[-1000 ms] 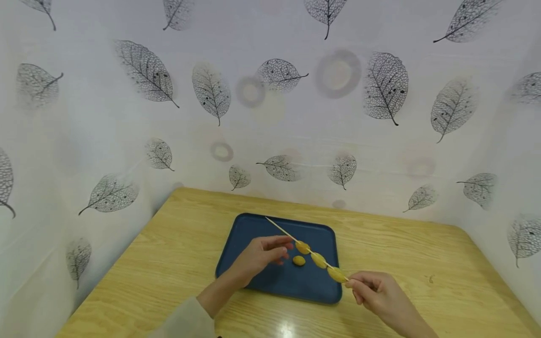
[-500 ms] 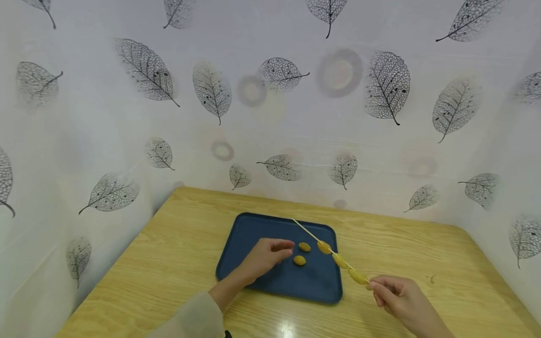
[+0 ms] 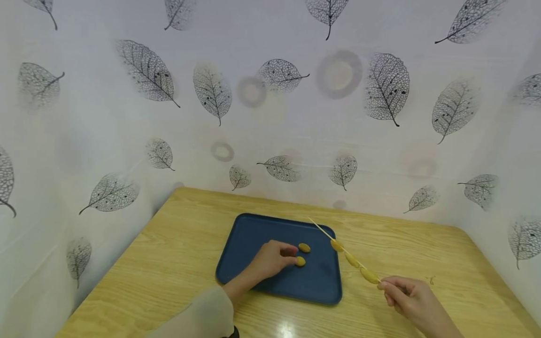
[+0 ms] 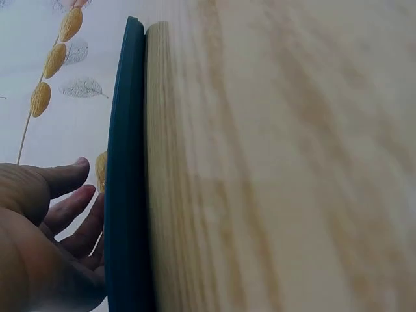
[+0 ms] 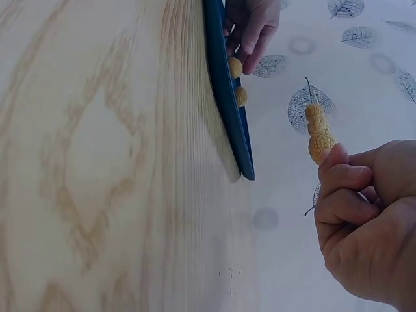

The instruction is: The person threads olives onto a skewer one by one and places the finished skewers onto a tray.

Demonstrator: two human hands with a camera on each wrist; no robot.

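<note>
There are two hands at work, and one thin stick (image 3: 321, 228) between them and the far wall. The right hand (image 3: 409, 295) pinches the near end of this stick with its thumb and fingers, and holds it in the air, tilted, across the right edge of the tray. On the stick there are three yellow-brown oval pieces (image 3: 351, 260), set one after another in the part nearer to the right hand; the far part of the stick is bare and its tip points away, to the left. In the right wrist view they stand one behind another, so I cannot count all three there.

The left hand (image 3: 272, 258) is low over the tray, its thumb and fingers apart from each other. Two loose oval pieces lie on the tray, near to each other: the nearer loose piece (image 3: 300, 261) is just at the thumb tip, but whether they touch I cannot tell, and the farther loose piece (image 3: 304, 248) is just beside the fingers. So I count five pieces altogether, three on the stick and two on the tray.

The tray (image 3: 249, 230) is one, dark blue, with rounded corners, and it lies on one wooden table (image 3: 169, 249). Behind stands a pale wall covering (image 3: 270, 126) with many dark leaf prints. One light sleeve (image 3: 207, 312) covers the left forearm
</note>
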